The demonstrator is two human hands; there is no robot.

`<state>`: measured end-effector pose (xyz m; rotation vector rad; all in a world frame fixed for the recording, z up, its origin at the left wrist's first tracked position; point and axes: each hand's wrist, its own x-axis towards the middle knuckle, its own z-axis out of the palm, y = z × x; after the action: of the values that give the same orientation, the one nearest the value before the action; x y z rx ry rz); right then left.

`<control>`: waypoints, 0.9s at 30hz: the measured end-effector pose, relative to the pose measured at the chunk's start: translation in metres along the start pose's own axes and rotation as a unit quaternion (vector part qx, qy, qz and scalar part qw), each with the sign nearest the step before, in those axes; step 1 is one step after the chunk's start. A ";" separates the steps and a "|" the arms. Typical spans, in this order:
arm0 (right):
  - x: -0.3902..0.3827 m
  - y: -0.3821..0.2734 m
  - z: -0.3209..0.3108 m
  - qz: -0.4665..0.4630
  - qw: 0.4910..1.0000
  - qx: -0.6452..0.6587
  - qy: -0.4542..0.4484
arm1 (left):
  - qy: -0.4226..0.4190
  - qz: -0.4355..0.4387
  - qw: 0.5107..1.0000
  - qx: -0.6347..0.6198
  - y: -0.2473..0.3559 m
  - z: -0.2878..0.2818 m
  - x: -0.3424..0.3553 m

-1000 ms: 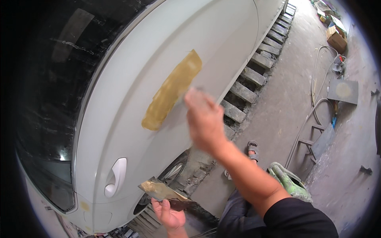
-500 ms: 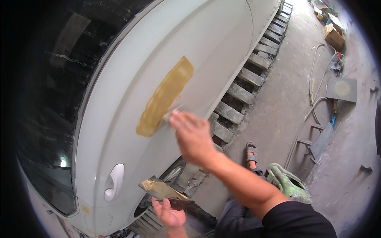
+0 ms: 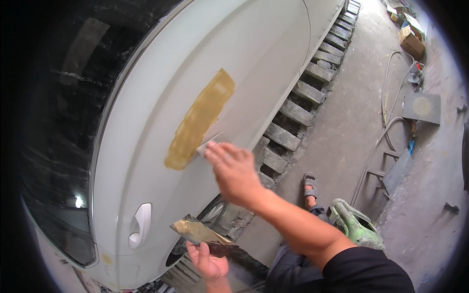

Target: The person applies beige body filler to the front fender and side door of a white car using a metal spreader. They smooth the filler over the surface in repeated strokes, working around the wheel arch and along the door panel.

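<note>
The right hand [image 3: 233, 171] closes around a flat scraper [image 3: 202, 148] by the tan patch [image 3: 198, 122]; the left hand [image 3: 210, 262] holds a messy plate [image 3: 189, 219].

Right arm [image 3: 298, 219] extended forward, right grip [image 3: 232, 168] pinched, palm-down; left grip [image 3: 209, 262] lower, palm-up

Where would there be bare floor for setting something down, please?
The grey floor between the slatted blocks and hose looks bare. It is crowded around the sandalled foot and green object, and beside the tan patch, where the right hand holds a spreader.
</note>
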<state>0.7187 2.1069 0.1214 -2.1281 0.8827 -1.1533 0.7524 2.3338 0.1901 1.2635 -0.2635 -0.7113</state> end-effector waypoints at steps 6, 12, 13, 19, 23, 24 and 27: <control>0.028 0.070 -0.012 -0.078 0.995 -0.061 0.033 | 0.010 -0.003 1.000 -0.004 -0.001 -0.005 -0.002; 0.019 0.080 0.001 -0.132 0.987 -0.093 -0.007 | 0.016 -0.011 1.000 0.001 -0.007 -0.012 -0.003; 0.016 0.080 -0.003 -0.122 0.988 -0.089 -0.026 | 0.013 -0.007 1.000 0.001 -0.007 -0.012 -0.002; -0.023 0.054 -0.047 -0.043 0.992 0.108 -0.057 | 0.017 0.016 0.999 0.027 -0.004 0.000 0.015; -0.058 0.025 -0.063 0.000 0.948 0.295 -0.120 | 0.027 0.055 0.997 0.046 -0.006 0.016 0.028; -0.065 0.021 -0.066 0.003 0.947 0.295 -0.130 | 0.017 0.065 0.997 0.040 -0.007 0.020 0.032; -0.078 0.012 -0.078 0.006 0.963 0.222 -0.155 | 0.020 0.092 0.994 0.062 -0.010 0.025 0.032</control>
<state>0.6156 2.1465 0.1112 -1.8539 0.4430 -0.8771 0.7596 2.2929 0.1822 1.3503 -0.3908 -0.5183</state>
